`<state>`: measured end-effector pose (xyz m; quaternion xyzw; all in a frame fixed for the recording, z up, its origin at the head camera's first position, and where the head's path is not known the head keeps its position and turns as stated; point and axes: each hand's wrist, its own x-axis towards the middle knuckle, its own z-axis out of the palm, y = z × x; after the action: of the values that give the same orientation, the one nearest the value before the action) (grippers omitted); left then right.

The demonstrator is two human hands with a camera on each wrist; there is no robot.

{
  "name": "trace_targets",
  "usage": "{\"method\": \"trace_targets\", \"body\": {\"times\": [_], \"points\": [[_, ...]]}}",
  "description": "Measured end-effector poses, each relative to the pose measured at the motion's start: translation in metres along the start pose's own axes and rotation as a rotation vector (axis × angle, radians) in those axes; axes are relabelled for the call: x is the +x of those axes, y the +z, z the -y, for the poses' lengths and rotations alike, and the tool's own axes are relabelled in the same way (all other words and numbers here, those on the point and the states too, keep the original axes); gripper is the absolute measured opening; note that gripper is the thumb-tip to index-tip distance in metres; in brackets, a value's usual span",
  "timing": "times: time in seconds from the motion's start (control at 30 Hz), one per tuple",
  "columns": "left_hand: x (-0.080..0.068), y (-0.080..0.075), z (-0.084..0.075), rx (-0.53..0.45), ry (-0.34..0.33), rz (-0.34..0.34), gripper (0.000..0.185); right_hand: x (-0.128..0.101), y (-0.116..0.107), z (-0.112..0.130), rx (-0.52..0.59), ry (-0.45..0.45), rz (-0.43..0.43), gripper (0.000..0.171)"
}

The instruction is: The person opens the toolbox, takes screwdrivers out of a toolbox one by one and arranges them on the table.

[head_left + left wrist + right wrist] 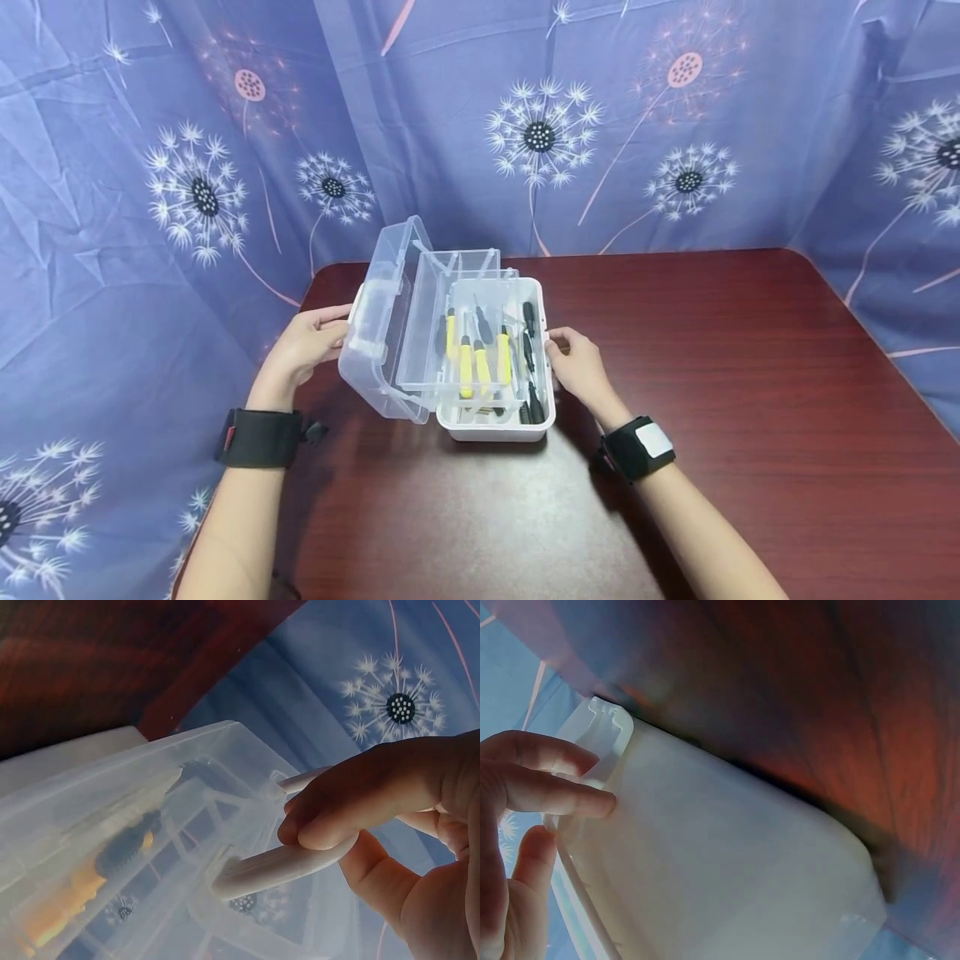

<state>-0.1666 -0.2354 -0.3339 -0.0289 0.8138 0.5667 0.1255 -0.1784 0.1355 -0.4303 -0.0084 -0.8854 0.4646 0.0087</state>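
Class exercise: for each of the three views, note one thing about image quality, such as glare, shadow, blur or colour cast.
Head view: sharp and evenly lit, with a pale sheen on the table in front of the toolbox. Left wrist view: the clear lid is soft and hazy, the left hand dim. Right wrist view: close and blurred, the box wall glows cream, and the right hand is cropped at the edge.

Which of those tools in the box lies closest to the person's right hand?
The black-handled screwdriver at the tray's right edge, beside the right hand. The yellow-handled screwdrivers lie further left, toward the open clear lid.
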Motion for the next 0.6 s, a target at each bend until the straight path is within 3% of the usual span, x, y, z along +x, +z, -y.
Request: {"method": "trace_targets", "body": {"times": [0.4, 0.6], "points": [[0.008, -0.009, 0.034, 0.068, -0.022, -0.043, 0.060, 0.001, 0.003, -0.003, -0.028, 0.005, -0.013, 0.035], [0.011, -0.011, 0.049, -0.031, -0.056, -0.011, 0.059, 0.001, 0.004, -0.003, -0.023, 0.006, -0.016, 0.035]]}}
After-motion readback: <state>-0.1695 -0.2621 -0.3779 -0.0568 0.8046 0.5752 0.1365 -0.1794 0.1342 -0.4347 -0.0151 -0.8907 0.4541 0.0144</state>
